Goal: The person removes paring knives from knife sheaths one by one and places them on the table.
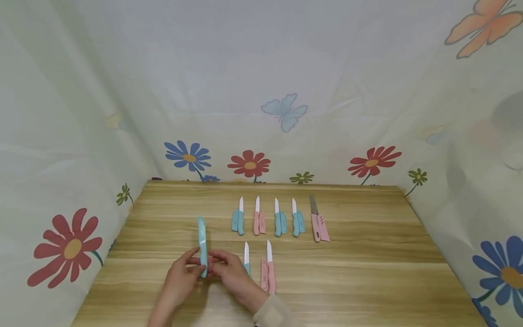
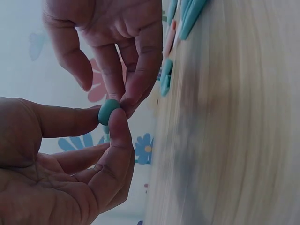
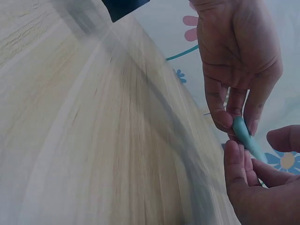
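Observation:
In the head view, a teal knife (image 1: pixel 203 254) stands up off the table, a teal cover apparently over its blade and a thin white strip at the middle. My left hand (image 1: pixel 181 277) pinches its handle from the left, thumb and fingers around it. On the other side my right hand (image 1: pixel 234 272) touches the handle with its fingertips; the right thumb stays apart from it in the left wrist view. The handle's end (image 2: pixel 108 111) pokes out between the fingers there. Beside the right hand lie a partly hidden teal knife (image 1: pixel 247 259) and a pink knife (image 1: pixel 270 268) with its pink sheath (image 1: pixel 264 274).
Farther back is a row of bare-bladed knives, each with a sheath alongside: a teal one (image 1: pixel 241 222), a pink one (image 1: pixel 256 222), two more teal ones, and a larger pink knife (image 1: pixel 315 225) with a grey blade. A flower-printed curtain (image 1: pixel 318 145) surrounds the wooden table (image 1: pixel 367 263).

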`<act>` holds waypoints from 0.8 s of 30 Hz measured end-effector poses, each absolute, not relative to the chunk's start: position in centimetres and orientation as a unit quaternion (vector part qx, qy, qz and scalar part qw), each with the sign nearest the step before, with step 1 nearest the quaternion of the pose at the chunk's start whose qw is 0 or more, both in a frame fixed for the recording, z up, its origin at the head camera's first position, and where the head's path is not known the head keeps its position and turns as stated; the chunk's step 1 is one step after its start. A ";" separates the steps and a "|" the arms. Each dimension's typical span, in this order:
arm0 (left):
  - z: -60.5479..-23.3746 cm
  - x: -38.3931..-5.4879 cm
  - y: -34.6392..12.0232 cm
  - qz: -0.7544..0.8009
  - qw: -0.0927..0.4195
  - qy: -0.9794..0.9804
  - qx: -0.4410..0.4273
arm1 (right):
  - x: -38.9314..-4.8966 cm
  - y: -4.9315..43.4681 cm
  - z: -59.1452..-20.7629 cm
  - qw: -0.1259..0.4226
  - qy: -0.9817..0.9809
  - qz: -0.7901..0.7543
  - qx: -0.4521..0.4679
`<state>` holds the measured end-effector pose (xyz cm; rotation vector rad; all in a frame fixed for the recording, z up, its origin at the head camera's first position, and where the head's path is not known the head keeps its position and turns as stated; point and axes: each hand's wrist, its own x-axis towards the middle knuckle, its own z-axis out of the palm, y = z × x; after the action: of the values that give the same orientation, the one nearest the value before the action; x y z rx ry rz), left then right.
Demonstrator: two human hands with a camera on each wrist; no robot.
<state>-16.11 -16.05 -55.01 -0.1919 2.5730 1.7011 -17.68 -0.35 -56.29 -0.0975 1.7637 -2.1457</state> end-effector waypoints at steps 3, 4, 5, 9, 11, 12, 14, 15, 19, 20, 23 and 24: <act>-55.1 -15.9 -15.4 0.577 0.037 0.814 -0.056 | -17.7 0.4 -56.4 0.173 0.641 -0.747 -0.029; -55.1 -15.8 -15.2 0.582 0.041 0.810 -0.054 | -17.8 0.6 -56.5 0.169 0.645 -0.745 -0.029; -55.2 -15.8 -15.0 0.586 0.044 0.807 -0.054 | -17.8 0.8 -56.6 0.166 0.648 -0.742 -0.029; -55.2 -15.7 -14.3 0.598 0.063 0.798 -0.044 | -17.9 1.9 -56.7 0.161 0.654 -0.738 -0.029; -55.2 -15.7 -14.0 0.603 0.072 0.794 -0.036 | -17.9 2.4 -56.8 0.160 0.658 -0.735 -0.026; -55.2 -15.7 -13.9 0.607 0.077 0.790 -0.030 | -17.9 2.7 -56.8 0.160 0.660 -0.733 -0.025; -55.2 -15.6 -13.6 0.616 0.086 0.783 -0.019 | -17.8 3.2 -56.8 0.159 0.664 -0.730 -0.025; -55.3 -15.6 -13.5 0.619 0.091 0.780 -0.013 | -17.7 3.4 -56.8 0.160 0.665 -0.729 -0.025; -55.6 -15.7 -12.9 0.627 0.111 0.771 0.007 | -17.4 4.3 -56.8 0.155 0.666 -0.730 -0.025; -55.7 -15.7 -12.7 0.627 0.115 0.770 0.009 | -17.3 4.6 -56.8 0.153 0.668 -0.728 -0.022; -55.8 -15.7 -12.0 0.627 0.127 0.768 0.019 | -16.9 5.2 -56.7 0.146 0.669 -0.728 -0.018; -55.8 -15.7 -11.8 0.629 0.130 0.766 0.022 | -16.8 5.5 -56.6 0.145 0.670 -0.728 -0.016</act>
<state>-15.72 -11.83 -55.82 0.0647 2.2257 1.8280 -16.80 5.46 -56.62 -0.0454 1.9292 -2.0981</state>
